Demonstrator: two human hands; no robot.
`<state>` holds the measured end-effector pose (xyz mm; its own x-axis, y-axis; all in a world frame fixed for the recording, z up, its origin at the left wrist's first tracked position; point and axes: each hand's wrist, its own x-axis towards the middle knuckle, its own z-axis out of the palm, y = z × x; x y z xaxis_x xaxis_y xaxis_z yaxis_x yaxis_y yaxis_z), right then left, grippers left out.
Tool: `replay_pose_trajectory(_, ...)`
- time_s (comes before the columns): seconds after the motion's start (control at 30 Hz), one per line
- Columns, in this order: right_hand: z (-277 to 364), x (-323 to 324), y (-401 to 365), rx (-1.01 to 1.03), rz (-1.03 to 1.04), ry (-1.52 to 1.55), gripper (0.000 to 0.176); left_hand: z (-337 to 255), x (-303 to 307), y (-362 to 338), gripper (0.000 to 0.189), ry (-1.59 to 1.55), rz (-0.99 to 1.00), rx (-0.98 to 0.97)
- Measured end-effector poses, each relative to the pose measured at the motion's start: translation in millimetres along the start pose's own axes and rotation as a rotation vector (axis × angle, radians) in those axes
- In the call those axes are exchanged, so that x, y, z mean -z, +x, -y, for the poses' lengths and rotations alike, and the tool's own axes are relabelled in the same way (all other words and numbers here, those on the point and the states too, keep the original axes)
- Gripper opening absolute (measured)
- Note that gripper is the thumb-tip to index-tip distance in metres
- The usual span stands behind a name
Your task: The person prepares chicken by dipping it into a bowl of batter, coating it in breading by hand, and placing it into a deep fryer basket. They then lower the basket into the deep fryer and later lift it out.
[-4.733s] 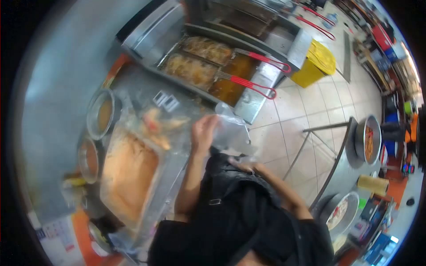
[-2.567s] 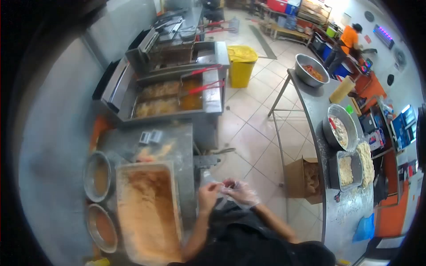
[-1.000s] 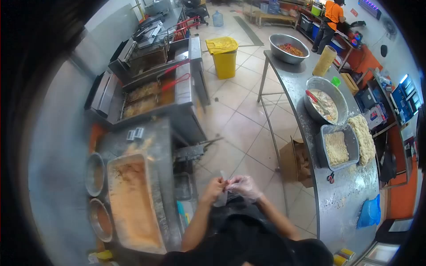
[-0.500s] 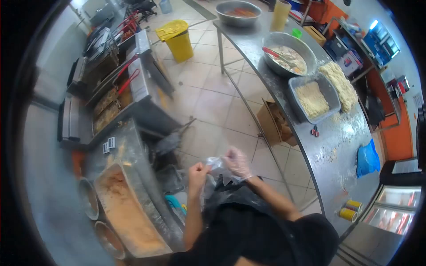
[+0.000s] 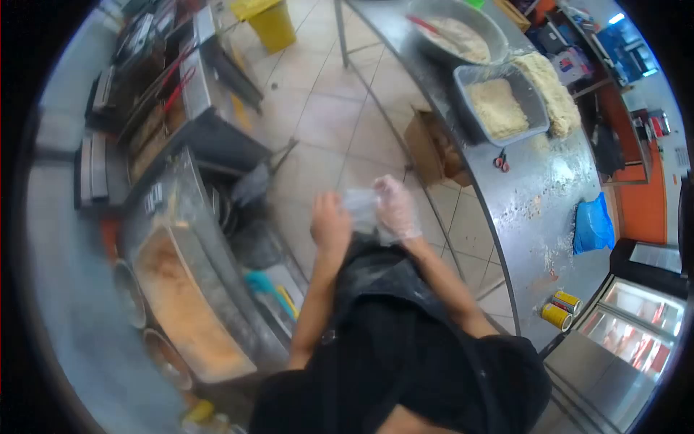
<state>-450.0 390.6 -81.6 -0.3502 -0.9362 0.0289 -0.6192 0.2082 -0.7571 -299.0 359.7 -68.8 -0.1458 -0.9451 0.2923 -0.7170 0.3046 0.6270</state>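
Seen from the head camera, a person in a black top and dark apron (image 5: 379, 271) holds a piece of clear plastic (image 5: 359, 205) between both hands, above the apron and against the pale tiled floor (image 5: 318, 116). The printing on two yellow cans (image 5: 562, 310), at the near end of the metal table (image 5: 531, 217) on the right, is too small to read; so is the lettering on a white-and-purple carton (image 5: 571, 66) on the shelving beyond.

The bare left hand (image 5: 331, 220) has its fingers curled in on the plastic's left edge. The right hand (image 5: 395, 210), in a see-through disposable glove, pinches the opposite edge, so the plastic spans the gap between the fingertips of the two hands. Blur hides whether the piece is a second glove or a bag.

On the table, red-handled scissors (image 5: 501, 161) lie near a gray plastic tub (image 5: 543, 120) of pale, crumbly flour mix, with a metal bowl (image 5: 500, 42) behind it and a blue plastic bag (image 5: 594, 226) farther along. A cardboard box (image 5: 425, 150) sits below. At left, a tray (image 5: 230, 375) of tan breading rests on the counter near fryers with red-handled baskets (image 5: 178, 90).
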Motion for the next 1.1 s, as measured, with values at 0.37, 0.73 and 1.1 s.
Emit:
replay_pose_trajectory(0.37,20,2,-25,0.018,-0.010,0.432,0.028,-29,-3,-24,0.028,-0.090,0.453,0.361)
replay_pose_trajectory(0.73,28,-18,-30,0.155,-0.041,-0.082,0.047,42,-80,-35,0.038,-0.343,-0.060,0.328)
replay_pose_trajectory(1.1,-24,-54,-46,-0.568,0.241,1.442,0.060,-12,-68,-24,0.038,-0.594,-0.237,0.464)
